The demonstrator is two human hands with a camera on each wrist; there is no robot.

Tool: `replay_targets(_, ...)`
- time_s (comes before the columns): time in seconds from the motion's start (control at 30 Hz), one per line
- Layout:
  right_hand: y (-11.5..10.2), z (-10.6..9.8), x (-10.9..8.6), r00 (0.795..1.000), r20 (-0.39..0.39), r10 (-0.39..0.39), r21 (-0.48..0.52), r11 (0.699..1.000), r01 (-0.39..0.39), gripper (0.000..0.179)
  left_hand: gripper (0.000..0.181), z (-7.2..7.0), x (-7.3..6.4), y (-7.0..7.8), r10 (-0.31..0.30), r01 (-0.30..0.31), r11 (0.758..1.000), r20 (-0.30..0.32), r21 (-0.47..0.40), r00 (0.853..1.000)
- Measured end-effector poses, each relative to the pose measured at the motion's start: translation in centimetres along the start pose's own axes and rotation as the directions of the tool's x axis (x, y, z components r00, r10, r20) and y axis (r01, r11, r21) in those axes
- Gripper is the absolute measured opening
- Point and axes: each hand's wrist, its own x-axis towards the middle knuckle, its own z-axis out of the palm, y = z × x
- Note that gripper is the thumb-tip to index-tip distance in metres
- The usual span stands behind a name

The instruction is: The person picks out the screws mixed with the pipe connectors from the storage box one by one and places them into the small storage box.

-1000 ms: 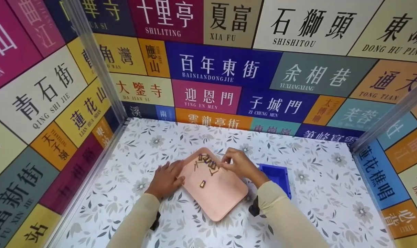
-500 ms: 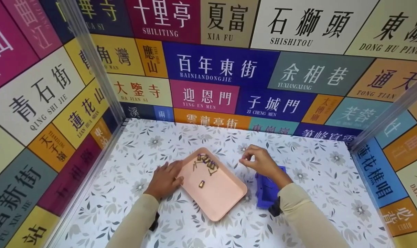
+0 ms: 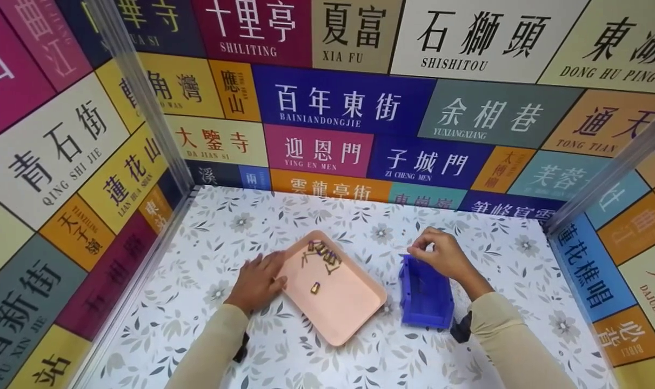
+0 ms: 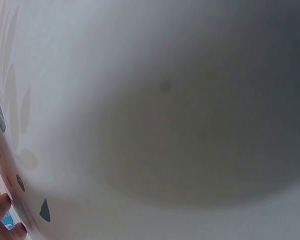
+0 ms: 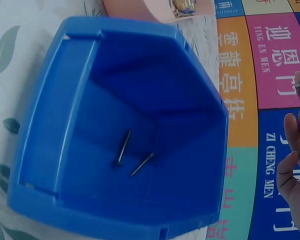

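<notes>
My left hand [image 3: 257, 281] lies at the left edge of a pink tray [image 3: 341, 310], fingers extended against its rim. In the left wrist view only some fingertips [image 4: 2, 220] show at the lower left corner; the rest is blurred tabletop. My right hand [image 3: 441, 256] is above the far end of a blue bin [image 3: 427, 305], thumb and forefinger pinching a small screw [image 5: 297, 86], mostly hidden by the fingers. Inside the bin lie two screws [image 5: 124, 147]. Toward the tray's far end sits a cluster of small brass-coloured pieces [image 3: 327, 256], with one separate metal piece [image 3: 315, 288] nearer its middle.
A white tabletop [image 3: 284, 351] with a leaf-and-flower print carries the tray and the bin, side by side with a gap between. Panels with coloured street-name signs [image 3: 343, 102] enclose the back and both sides.
My right hand has left the cluster in the tray and travelled right to the bin, pinching the small screw. My left hand stays at the tray's edge.
</notes>
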Motion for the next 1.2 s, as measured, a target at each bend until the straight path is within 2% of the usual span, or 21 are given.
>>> replay_targets(0.17, 0.6, -0.9, -1.0, 0.999, -0.012, 0.04, -0.034, 0.999, -0.04, 0.013, 0.067, -0.1, -0.1, 0.0, 0.031, -0.03, 0.999, -0.022, 0.012, 0.999)
replay_targets(0.43, 1.3, -1.7, -1.9, 0.996, -0.036, 0.086, -0.034, 0.996, -0.087, 0.015, 0.068, 0.0, -0.1, 0.1, 0.008, -0.008, 1.0, -0.008, 0.002, 1.0)
replay_targets(1.2, 2.4, -3.1, -3.0, 0.992, -0.043, 0.119, -0.106, 0.987, -0.123, 0.017, 0.068, -0.3, -0.2, -0.1, 0.014, -0.014, 1.0, 0.002, -0.023, 1.0)
